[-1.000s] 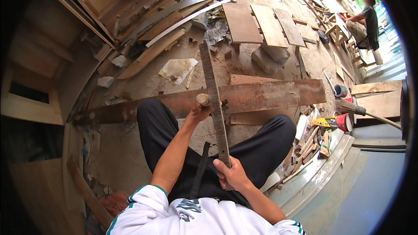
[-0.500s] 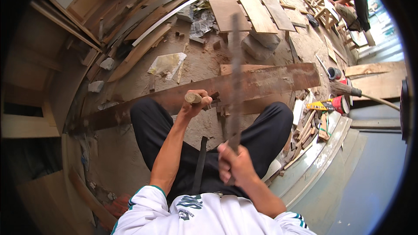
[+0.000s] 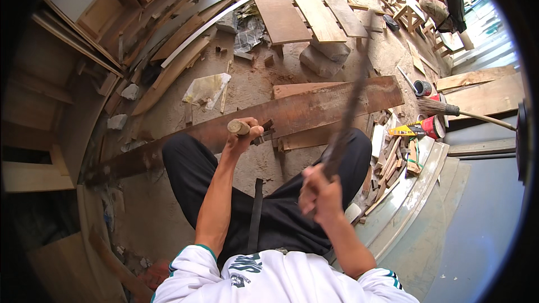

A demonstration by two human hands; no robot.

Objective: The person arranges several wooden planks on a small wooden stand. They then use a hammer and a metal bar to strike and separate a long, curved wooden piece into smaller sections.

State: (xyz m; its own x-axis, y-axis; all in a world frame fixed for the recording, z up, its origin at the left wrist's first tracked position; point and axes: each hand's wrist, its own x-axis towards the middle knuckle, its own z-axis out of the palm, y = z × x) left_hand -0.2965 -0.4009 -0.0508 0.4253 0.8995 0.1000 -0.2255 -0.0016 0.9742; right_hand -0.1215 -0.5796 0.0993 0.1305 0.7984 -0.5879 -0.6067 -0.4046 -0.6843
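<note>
1. Left hand (image 3: 246, 134) was wrapped around a short, round, pale wooden handle (image 3: 238, 127), whose blunt end faced up toward the head. A small, dark, narrow piece (image 3: 268, 133) stuck out beyond the fingers; whether it belonged to the handle could not be told.

2. Right hand (image 3: 323, 193) was wrapped around the lower end of a long, dark, flat bar (image 3: 352, 98). The bar slanted up and to the right, well apart from the handle. Motion blur hid its edges and its material.

3. The long, reddish-brown, weathered wooden plank (image 3: 314, 106) lay on the ground, crossing in front of the knees in black trousers (image 3: 191, 163). In this view the bar passed across the plank; whether the two touched could not be judged. A lighter brown board (image 3: 309, 138) showed along the plank's near edge.

4. The step in hand looked like handling the two pieces apart: the left hand keeping the handle steady above the ground, the right hand swinging or turning the bar.

5. A next move that brought bar and handle together would call for a firm left grip, a controlled right wrist, and the bar's path kept clear of the left fingers and both knees.
</note>
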